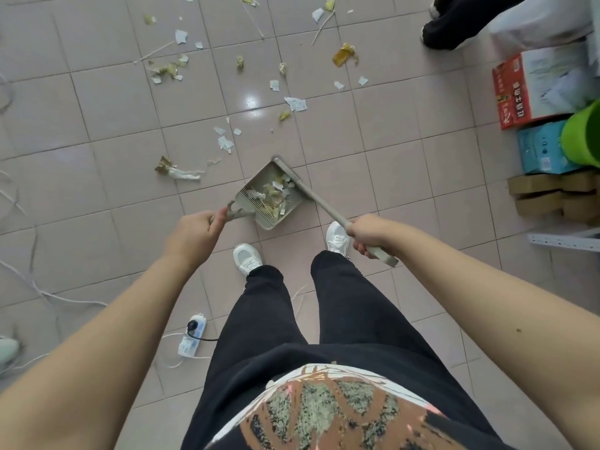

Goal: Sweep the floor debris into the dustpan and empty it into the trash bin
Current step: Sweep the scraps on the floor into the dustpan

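Note:
A beige dustpan sits just ahead of my feet, holding paper scraps and yellowish bits against its comb teeth. My left hand is shut on the dustpan's handle. My right hand grips a grey broom handle that runs up along the dustpan's right side; the broom head is hard to make out. Loose debris of torn paper, wrappers and thin strips lies scattered over the pink tiled floor ahead. A crumpled wrapper lies left of the dustpan. No trash bin can be identified for certain.
Cardboard boxes and a green container stand along the right wall, with brown boxes below. Another person's dark-trousered legs stand at top right. A white power strip and cords lie on the floor to my left.

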